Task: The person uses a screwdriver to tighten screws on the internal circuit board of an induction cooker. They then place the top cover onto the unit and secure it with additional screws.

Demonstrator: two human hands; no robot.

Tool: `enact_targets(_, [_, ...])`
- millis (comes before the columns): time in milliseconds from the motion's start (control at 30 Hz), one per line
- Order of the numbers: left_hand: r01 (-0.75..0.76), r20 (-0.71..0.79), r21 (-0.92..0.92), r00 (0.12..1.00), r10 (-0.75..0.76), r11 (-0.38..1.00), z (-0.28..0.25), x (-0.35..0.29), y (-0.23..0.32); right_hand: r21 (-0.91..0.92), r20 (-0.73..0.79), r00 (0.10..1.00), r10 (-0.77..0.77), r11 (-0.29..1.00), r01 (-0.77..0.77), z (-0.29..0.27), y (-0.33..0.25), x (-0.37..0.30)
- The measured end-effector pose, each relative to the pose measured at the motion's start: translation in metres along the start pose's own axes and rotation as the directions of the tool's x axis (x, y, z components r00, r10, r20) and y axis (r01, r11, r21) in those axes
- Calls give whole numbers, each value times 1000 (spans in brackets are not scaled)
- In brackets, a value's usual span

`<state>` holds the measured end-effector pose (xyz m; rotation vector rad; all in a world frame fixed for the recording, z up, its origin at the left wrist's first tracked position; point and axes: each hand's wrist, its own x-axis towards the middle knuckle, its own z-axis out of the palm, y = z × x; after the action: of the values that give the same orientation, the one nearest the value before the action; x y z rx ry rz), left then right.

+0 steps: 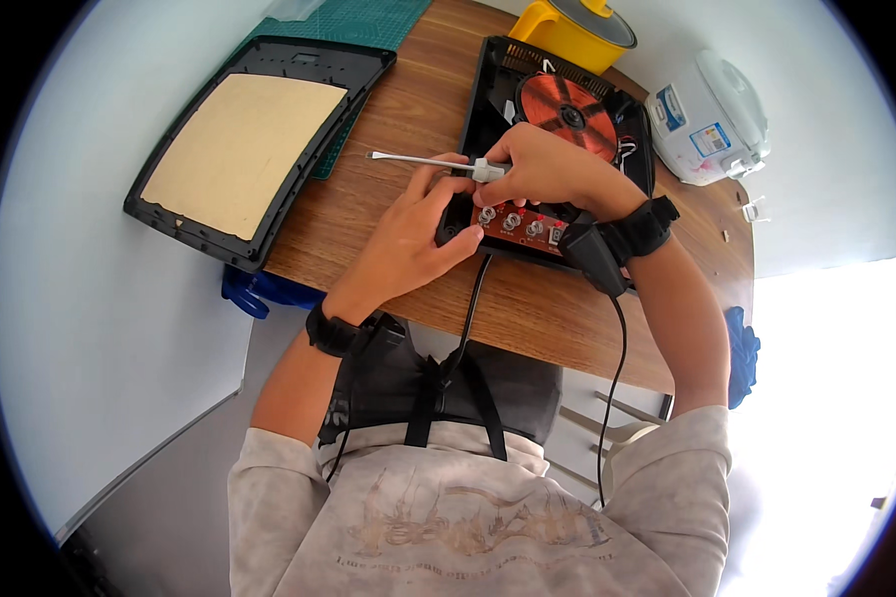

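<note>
An opened induction cooker base (488,85), a black plastic case, sits in front of me with a copper coil (548,104) inside. Along its near side runs a red circuit board (523,226) with several small round buttons. My right hand (558,169) is closed around a screwdriver (418,160) above the board; its bare shaft points left, away from the board. The right fingertips reach down to the board's far edge, partly hidden. My left hand (413,239) grips the board's left end at the case corner, thumb on the near side, fingers on the far side.
The cooker's detached top (249,149), a black frame with a beige sheet, lies at the left, partly over a green cutting mat (358,25). A yellow pot (572,35) and a white rice cooker (707,119) stand behind. A black cord (478,298) crosses the table's near edge.
</note>
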<state>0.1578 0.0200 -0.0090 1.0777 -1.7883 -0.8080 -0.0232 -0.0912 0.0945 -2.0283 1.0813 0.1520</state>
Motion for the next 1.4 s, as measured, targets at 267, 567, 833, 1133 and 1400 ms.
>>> enact_targets(267, [-20,-14,-20,1000,19,1000,2,-1,-3,-52,-91,989,-114,993,109,7,18,5])
enact_targets(567, [21,10,7,1000,-22,1000,1,-1,1,-119,-130,981,-142,985,126,5,25,3])
enact_targets(833, [6,-10,10,1000,-6,1000,2,-2,-2,-66,-84,993,-82,995,76,2,14,-2])
enact_targets(1133, [-26,-24,1,999,26,1000,2,-1,0,87,-164,986,-27,995,42,-7,11,-28])
enact_targets(1400, [-66,-48,27,997,68,997,4,-3,-5,-156,-480,849,-222,974,167,7,33,-71])
